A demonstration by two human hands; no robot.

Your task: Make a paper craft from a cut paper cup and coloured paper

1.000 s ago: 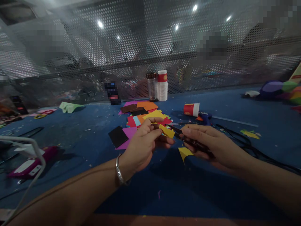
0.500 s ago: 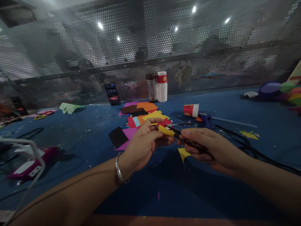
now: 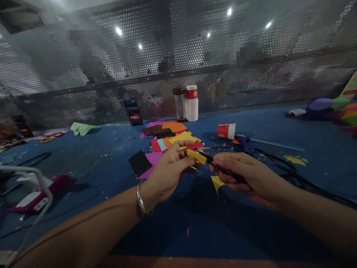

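My left hand (image 3: 170, 167), with a silver bracelet at its wrist, pinches a small curved yellow paper piece (image 3: 197, 156) between thumb and fingers. From the right, my right hand (image 3: 237, 169) grips slim black tweezers (image 3: 209, 160), whose pointed tips meet the paper's right end. The fingers partly hide the tool's body. Another yellow paper scrap (image 3: 217, 183) lies on the table just below my right hand. Behind my left hand is a pile of coloured paper (image 3: 174, 127), with a black square (image 3: 140, 163) on a purple sheet (image 3: 153, 159) nearby.
A red-and-white paper cup (image 3: 226, 131) lies on its side by a blue glue gun (image 3: 243, 142) with a clear stick. Stacked cups (image 3: 192, 104) and a jar (image 3: 180, 106) stand against the perforated screen. A magenta power strip (image 3: 41, 193) and white cable (image 3: 46, 182) are at left.
The tweezers have shifted slightly along the yellow paper, and more of its face shows between my hands. Both hands stay in nearly the same place.
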